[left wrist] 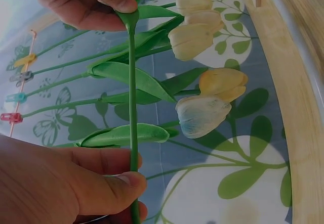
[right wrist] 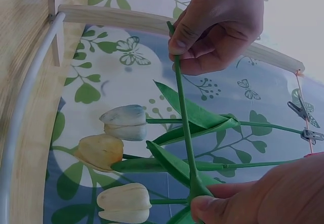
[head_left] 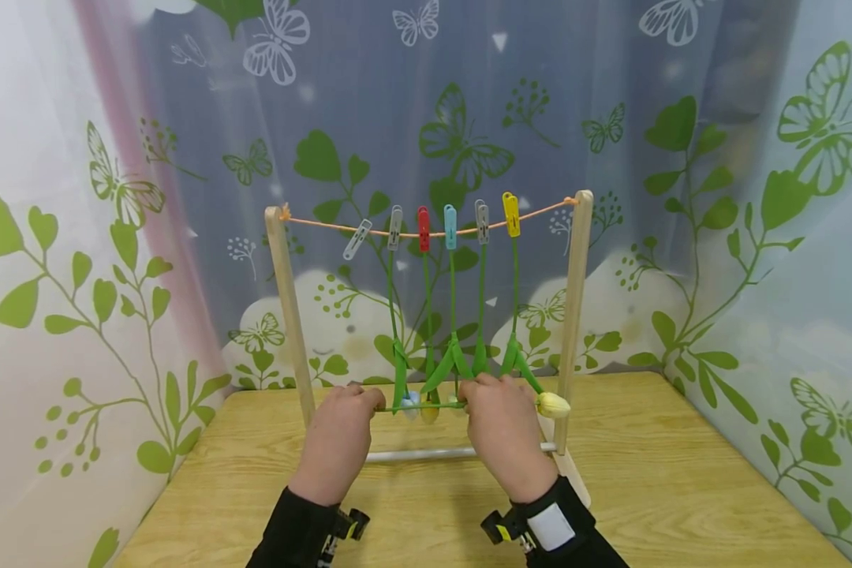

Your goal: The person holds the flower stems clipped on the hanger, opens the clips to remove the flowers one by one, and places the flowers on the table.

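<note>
1. A wooden frame (head_left: 291,315) stood across the worktop (head_left: 681,481), short of its far edge, with an orange cord (head_left: 326,226) strung between the two posts.
2. Flower in hand: a pale yellow tulip (head_left: 554,405), held roughly level above the worktop, bloom toward the right edge, bare stem end toward the left edge.
3. Left hand (head_left: 341,434): thumb and fingers pinched the stem near its bare end.
4. Right hand (head_left: 500,426): thumb and fingers pinched the same stem where the leaves joined it.
5. Done, as it stood: five tulips hung head down, stems gripped by a grey peg (head_left: 395,227), a red peg (head_left: 424,229), a light blue peg (head_left: 450,227), a second grey peg (head_left: 483,222) and a yellow peg (head_left: 512,214).
6. Among their blooms, a bluish-white one (left wrist: 205,115) and an orange-yellow one (left wrist: 223,85) nearly touched.
7. Left, by my judgement: only the held tulip, off the cord, and one pale peg (head_left: 357,240), tilted, bearing no flower, nearest the worktop's left edge.
</note>
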The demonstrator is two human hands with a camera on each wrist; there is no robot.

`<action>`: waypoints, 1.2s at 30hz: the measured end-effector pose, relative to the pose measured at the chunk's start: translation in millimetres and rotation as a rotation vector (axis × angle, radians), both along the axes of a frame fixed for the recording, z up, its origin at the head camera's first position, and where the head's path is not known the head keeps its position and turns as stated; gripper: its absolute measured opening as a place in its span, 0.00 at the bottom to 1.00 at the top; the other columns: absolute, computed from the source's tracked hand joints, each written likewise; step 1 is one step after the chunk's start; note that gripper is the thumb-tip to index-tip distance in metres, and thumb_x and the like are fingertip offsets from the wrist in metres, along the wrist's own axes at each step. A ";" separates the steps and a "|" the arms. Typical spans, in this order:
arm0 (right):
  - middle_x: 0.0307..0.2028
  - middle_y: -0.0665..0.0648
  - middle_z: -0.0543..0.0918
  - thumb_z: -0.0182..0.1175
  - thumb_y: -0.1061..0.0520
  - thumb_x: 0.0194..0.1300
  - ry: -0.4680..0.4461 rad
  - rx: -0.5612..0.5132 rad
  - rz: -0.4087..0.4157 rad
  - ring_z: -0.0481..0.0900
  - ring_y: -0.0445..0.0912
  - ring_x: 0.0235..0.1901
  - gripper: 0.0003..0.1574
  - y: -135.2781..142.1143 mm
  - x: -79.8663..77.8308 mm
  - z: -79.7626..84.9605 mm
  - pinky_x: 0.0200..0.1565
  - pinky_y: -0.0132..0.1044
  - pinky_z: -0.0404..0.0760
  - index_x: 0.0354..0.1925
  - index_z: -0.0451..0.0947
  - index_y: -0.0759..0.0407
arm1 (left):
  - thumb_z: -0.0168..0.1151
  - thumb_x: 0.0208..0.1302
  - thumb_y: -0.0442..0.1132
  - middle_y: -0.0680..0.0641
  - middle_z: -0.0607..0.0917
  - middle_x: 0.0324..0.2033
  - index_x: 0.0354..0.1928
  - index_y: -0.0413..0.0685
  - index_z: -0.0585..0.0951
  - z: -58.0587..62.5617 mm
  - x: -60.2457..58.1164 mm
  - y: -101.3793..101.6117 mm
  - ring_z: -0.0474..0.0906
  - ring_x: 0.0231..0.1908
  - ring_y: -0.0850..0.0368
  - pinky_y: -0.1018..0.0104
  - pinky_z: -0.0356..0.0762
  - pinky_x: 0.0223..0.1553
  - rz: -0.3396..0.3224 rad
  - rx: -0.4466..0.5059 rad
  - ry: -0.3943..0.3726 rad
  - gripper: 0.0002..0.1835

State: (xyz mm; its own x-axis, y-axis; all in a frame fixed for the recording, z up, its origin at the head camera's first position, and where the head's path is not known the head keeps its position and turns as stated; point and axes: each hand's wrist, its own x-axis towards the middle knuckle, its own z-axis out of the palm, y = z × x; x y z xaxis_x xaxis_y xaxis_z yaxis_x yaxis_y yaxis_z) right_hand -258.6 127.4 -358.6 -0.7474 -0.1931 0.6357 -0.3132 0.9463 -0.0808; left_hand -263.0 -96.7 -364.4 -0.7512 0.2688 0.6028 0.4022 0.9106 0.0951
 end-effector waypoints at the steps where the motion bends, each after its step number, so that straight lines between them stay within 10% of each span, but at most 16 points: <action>1: 0.33 0.48 0.86 0.74 0.64 0.55 -0.005 0.002 -0.003 0.76 0.49 0.26 0.13 -0.4 -0.1 -0.2 0.34 0.50 0.78 0.35 0.89 0.46 | 0.64 0.63 0.22 0.49 0.86 0.33 0.38 0.52 0.89 -0.3 0.0 -0.1 0.82 0.37 0.48 0.58 0.84 0.39 0.001 0.000 -0.007 0.15; 36: 0.30 0.47 0.85 0.73 0.64 0.55 -0.070 0.022 -0.010 0.78 0.49 0.25 0.12 -3.1 -2.9 -7.4 0.24 0.40 0.72 0.33 0.88 0.47 | 0.62 0.62 0.20 0.46 0.88 0.33 0.41 0.49 0.89 -3.2 -0.3 -0.9 0.83 0.35 0.47 0.55 0.85 0.39 -0.007 -0.064 -0.098 0.16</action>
State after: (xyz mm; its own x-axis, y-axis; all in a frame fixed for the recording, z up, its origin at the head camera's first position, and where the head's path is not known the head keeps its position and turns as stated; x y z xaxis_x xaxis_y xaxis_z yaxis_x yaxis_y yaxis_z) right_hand -261.6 124.3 -366.1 -0.7918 -0.1982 0.5777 -0.2977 0.9512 -0.0817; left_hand -263.4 -97.6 -367.6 -0.8037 0.3102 0.5078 0.4004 0.9132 0.0758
